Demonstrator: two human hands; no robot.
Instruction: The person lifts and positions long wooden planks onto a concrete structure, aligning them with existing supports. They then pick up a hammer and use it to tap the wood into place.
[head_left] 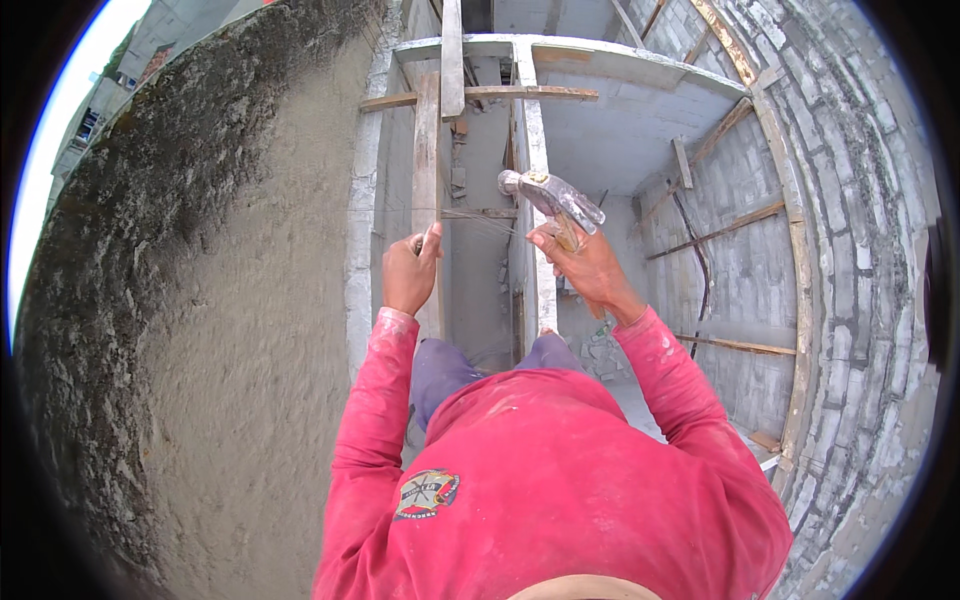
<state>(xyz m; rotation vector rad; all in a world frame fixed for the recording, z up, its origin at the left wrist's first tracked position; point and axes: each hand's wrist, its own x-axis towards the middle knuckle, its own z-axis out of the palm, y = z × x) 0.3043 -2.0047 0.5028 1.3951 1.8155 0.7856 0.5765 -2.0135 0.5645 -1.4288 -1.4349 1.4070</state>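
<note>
My right hand (590,268) is closed around the wooden handle of a claw hammer (560,198), whose worn metal head sits above the fingers. To its left, my left hand (408,275) is closed with the thumb up, in front of an upright-looking wooden plank (427,150). Whatever its fingers hold is too small to make out. Fine pale strands (482,220) stretch across the gap between the hands, reaching the right fingertips. Both hands are apart from the walls.
Under me runs a narrow concrete wall top (533,130), with deep rooms on either side. A wooden crosspiece (530,92) spans the gap ahead. A rough mortar-covered wall (240,330) rises at left; a block wall (850,250) curves along the right. Timber braces (720,232) cross the right-hand room.
</note>
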